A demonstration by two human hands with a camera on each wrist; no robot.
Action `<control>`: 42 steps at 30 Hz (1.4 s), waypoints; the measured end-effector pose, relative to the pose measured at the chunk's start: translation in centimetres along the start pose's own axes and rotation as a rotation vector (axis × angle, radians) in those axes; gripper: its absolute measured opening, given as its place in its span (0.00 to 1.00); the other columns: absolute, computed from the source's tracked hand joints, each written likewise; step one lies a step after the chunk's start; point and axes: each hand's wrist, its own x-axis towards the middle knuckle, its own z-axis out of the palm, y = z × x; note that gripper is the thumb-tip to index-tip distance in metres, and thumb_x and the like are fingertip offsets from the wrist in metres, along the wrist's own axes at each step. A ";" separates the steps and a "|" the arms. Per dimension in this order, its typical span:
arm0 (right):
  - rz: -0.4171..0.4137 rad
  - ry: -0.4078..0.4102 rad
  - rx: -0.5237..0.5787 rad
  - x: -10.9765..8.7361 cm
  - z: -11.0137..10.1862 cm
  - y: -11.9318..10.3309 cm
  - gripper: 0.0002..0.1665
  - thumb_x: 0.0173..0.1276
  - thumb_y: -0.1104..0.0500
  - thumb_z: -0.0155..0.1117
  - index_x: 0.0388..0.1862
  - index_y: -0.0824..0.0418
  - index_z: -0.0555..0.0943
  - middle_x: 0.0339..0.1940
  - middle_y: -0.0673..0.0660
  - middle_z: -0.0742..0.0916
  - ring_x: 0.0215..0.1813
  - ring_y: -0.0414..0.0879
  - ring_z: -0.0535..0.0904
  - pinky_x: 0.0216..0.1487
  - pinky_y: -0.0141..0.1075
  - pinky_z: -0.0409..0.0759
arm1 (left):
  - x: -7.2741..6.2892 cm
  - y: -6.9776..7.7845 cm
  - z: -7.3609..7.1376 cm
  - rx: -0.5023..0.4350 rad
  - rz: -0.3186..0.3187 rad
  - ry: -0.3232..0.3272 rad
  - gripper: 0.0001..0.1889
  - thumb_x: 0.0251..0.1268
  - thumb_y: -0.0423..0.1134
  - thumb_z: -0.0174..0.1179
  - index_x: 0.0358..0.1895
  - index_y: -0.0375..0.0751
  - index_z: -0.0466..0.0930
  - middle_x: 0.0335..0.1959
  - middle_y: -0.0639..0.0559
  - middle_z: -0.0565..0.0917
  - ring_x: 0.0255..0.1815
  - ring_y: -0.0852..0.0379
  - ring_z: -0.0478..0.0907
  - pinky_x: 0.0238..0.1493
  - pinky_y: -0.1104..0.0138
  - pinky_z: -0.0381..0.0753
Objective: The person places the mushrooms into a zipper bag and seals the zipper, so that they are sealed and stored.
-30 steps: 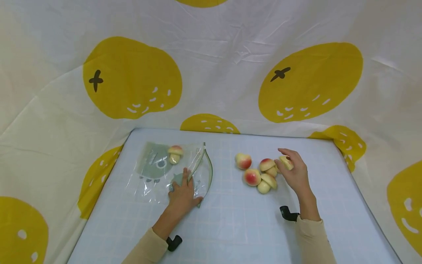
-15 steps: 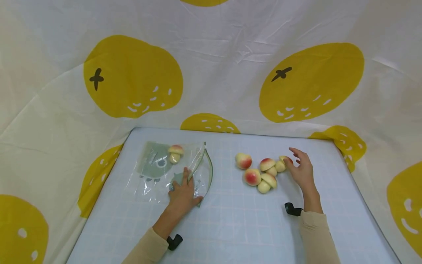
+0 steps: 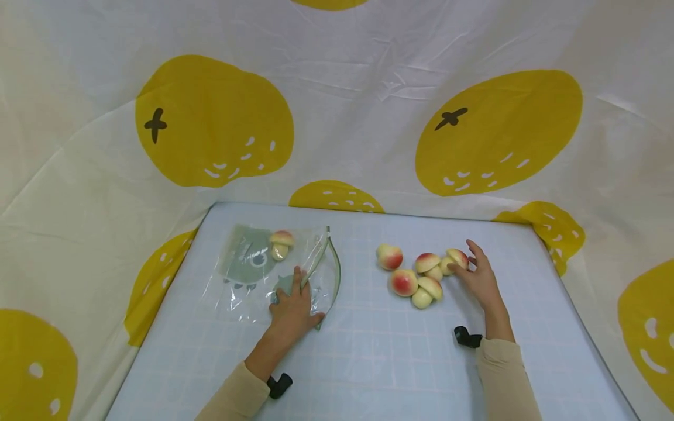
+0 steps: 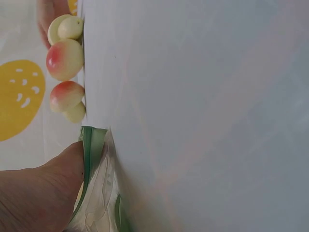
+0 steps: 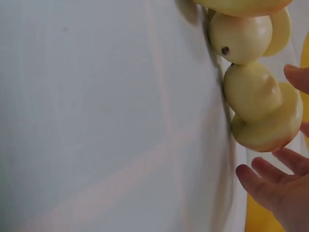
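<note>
In the head view my left hand (image 3: 293,310) lies with spread fingers on a clear zip bag (image 3: 316,251) with a green closure and a printed green creature. A toy mushroom (image 3: 281,244) shows through the bag's far part. At the right, my right hand (image 3: 480,280) is around the rightmost toy mushroom (image 3: 457,258) of a small cluster. The right wrist view shows this mushroom (image 5: 263,108) between thumb and fingers, with gaps beside it; the fingers are not closed on it. A second mushroom (image 3: 427,262) stands directly left of it.
Near these lie another mushroom (image 3: 429,289) and two red-and-cream rounded pieces, one in front (image 3: 403,283) and one farther back (image 3: 389,256). A pale checked cloth covers the table (image 3: 368,362). Behind it hangs a white curtain (image 3: 358,117) with yellow fruit prints.
My right hand has shifted right from above the rightmost mushroom, then lowered beside it with the fingers around it. The left hand and bag have stayed in place.
</note>
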 end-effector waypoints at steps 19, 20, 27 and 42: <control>0.017 0.025 -0.011 0.3 0.3 0.8 0.36 0.72 0.60 0.65 0.75 0.66 0.64 0.71 0.68 0.71 0.60 0.62 0.72 0.43 0.22 0.70 | 0.2 0.0 0.1 0.018 -0.002 -0.018 0.53 0.53 0.61 0.73 0.74 0.29 0.61 0.79 0.33 0.49 0.57 0.15 0.66 0.35 0.32 0.77; 0.027 0.024 -0.012 0.3 0.3 0.9 0.36 0.72 0.59 0.64 0.75 0.65 0.65 0.71 0.67 0.71 0.59 0.61 0.72 0.42 0.22 0.70 | 0.2 0.0 0.1 0.019 -0.003 -0.020 0.53 0.53 0.61 0.73 0.74 0.29 0.61 0.79 0.33 0.49 0.57 0.15 0.66 0.35 0.32 0.77; 0.041 0.023 -0.022 0.4 0.4 1.1 0.37 0.72 0.57 0.64 0.76 0.65 0.64 0.70 0.70 0.71 0.59 0.61 0.73 0.43 0.22 0.70 | 0.1 0.0 0.0 0.013 0.001 -0.013 0.53 0.53 0.60 0.73 0.74 0.29 0.61 0.79 0.32 0.50 0.57 0.15 0.67 0.34 0.32 0.77; 0.073 0.042 -0.030 0.2 0.4 0.7 0.36 0.72 0.56 0.65 0.75 0.65 0.66 0.71 0.67 0.72 0.61 0.61 0.73 0.43 0.23 0.70 | 0.1 -0.1 0.1 -0.017 0.004 -0.016 0.53 0.52 0.60 0.74 0.74 0.29 0.61 0.79 0.31 0.49 0.57 0.14 0.65 0.35 0.30 0.76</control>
